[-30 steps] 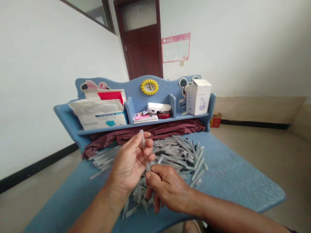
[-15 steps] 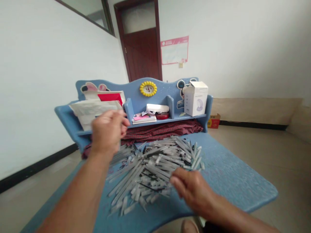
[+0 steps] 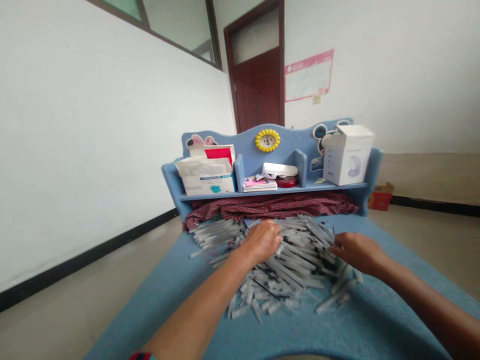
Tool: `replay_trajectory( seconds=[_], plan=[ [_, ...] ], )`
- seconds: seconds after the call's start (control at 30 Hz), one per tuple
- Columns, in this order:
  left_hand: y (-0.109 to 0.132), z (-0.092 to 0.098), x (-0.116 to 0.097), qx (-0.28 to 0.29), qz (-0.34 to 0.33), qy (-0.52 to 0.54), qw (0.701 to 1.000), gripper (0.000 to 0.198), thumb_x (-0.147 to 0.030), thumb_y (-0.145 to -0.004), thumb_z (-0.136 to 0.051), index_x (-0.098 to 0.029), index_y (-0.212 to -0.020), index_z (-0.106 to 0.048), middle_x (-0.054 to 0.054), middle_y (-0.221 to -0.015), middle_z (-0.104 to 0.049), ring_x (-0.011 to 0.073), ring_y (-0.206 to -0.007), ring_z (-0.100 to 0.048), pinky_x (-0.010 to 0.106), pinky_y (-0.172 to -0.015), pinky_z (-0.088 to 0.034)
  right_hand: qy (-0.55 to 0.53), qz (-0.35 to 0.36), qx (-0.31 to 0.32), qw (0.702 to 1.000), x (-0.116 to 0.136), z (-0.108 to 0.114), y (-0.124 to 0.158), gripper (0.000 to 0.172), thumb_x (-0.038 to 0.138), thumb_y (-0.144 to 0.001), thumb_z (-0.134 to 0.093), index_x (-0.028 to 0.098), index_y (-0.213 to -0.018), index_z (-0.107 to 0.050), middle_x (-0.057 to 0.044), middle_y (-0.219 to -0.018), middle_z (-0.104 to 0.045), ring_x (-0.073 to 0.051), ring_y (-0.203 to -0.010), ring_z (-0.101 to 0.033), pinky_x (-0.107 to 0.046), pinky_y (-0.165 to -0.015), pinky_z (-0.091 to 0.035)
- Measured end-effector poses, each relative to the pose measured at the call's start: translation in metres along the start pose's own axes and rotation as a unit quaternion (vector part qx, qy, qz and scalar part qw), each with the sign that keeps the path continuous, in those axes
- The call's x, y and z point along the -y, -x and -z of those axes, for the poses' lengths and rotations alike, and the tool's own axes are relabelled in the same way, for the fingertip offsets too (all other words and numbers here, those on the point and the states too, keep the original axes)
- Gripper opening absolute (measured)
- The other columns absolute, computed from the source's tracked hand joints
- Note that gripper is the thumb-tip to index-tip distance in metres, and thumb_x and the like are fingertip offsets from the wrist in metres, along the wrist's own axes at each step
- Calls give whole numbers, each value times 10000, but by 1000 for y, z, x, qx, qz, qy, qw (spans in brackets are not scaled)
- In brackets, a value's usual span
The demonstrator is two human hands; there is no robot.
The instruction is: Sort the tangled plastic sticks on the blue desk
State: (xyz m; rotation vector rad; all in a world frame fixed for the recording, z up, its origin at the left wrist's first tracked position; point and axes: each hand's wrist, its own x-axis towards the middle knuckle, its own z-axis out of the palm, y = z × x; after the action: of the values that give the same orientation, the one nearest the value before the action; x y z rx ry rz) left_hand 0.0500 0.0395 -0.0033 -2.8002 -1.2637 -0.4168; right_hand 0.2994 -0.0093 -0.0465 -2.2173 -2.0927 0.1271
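A big heap of thin grey plastic tubes and short caps point(image 3: 277, 265) lies on a blue desk point(image 3: 360, 320). My left hand point(image 3: 262, 241) rests on the middle of the heap with its fingers curled down into the tubes. At the heap's right edge my right hand point(image 3: 356, 250) also sits on the tubes, fingers bent and pinched among them. What either hand grips is hidden by the fingers and the pile.
A red checked cloth point(image 3: 270, 206) lies behind the heap under the desk's shelf point(image 3: 273, 190). The shelf carries a white box point(image 3: 347, 154), a mask box point(image 3: 206, 177), booklets and a yellow clock point(image 3: 267, 140). A dark door point(image 3: 258, 85) stands behind; a small carton point(image 3: 379, 196) sits on the floor.
My left hand came down from the far left shelf area onto the heap. My right hand moved to the heap's right side. The camera view has shifted left.
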Motion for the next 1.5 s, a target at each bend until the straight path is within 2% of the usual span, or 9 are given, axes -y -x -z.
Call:
replay_trajectory(
  seconds=[0.2,0.3,0.43,0.57,0.7,0.87,1.23,1.4,1.5],
  plan=[
    [11,-7,-7,7,6,-24,1000,210,-333,-797,-495,-188,-831,-644,52,-869,-607,179,-838,-584,248,-725,-442,-20,50,21,998,-10,-23,-10,306,412,-816,-403,210,-702,-603,-88,-713,-669,-250,-683,-637,-287,-531,-338],
    [16,-2,2,-1,21,-31,999,265,-391,-827,-454,-201,-856,-636,35,-897,-608,153,-850,-581,223,-740,-433,-44,73,19,996,-13,-28,-13,312,426,-820,-403,217,-688,-592,-76,-680,-663,-242,-655,-632,-299,-543,-351],
    [28,11,44,2,82,-63,995,224,-307,-834,-447,-198,-815,-642,36,-853,-620,152,-816,-588,226,-710,-428,-78,105,16,991,-11,-18,-15,335,434,-822,-403,204,-662,-588,-62,-626,-644,-211,-600,-609,-292,-547,-356],
    [41,22,95,13,194,-124,973,155,-174,-768,-490,-145,-771,-642,109,-821,-627,229,-814,-604,306,-684,-439,-122,125,26,984,5,6,-19,333,428,-802,-432,185,-651,-602,-42,-566,-603,-162,-526,-569,-246,-479,-339],
    [49,19,119,39,229,-158,960,107,-171,-731,-536,-168,-744,-641,98,-841,-636,237,-853,-600,316,-706,-444,-183,131,48,973,31,20,-25,285,384,-792,-439,173,-676,-591,1,-471,-537,-105,-384,-482,-205,-384,-295],
    [51,8,121,53,210,-174,961,102,-222,-732,-566,-199,-800,-638,70,-873,-619,227,-922,-563,308,-758,-436,-239,157,19,958,50,11,-27,314,396,-809,-407,164,-657,-556,7,-488,-522,-88,-376,-454,-187,-357,-294],
    [50,-2,121,55,206,-181,960,59,-192,-738,-548,-182,-767,-598,74,-877,-570,228,-931,-527,306,-756,-435,-294,157,-22,942,39,-9,-20,364,462,-835,-383,166,-755,-579,9,-538,-507,-86,-394,-446,-184,-367,-332],
    [50,15,100,41,186,-170,967,75,-187,-785,-492,-178,-820,-558,71,-882,-561,209,-896,-533,304,-759,-423,-323,166,-52,930,44,-3,-12,356,464,-837,-398,172,-750,-582,1,-554,-524,-102,-452,-461,-192,-412,-348],
    [51,23,73,36,120,-139,982,97,-207,-836,-427,-190,-874,-516,48,-907,-555,171,-838,-539,274,-737,-418,-349,179,-69,918,53,5,-3,351,464,-837,-421,172,-724,-581,1,-553,-515,-112,-499,-469,-201,-458,-357]
  ],
)
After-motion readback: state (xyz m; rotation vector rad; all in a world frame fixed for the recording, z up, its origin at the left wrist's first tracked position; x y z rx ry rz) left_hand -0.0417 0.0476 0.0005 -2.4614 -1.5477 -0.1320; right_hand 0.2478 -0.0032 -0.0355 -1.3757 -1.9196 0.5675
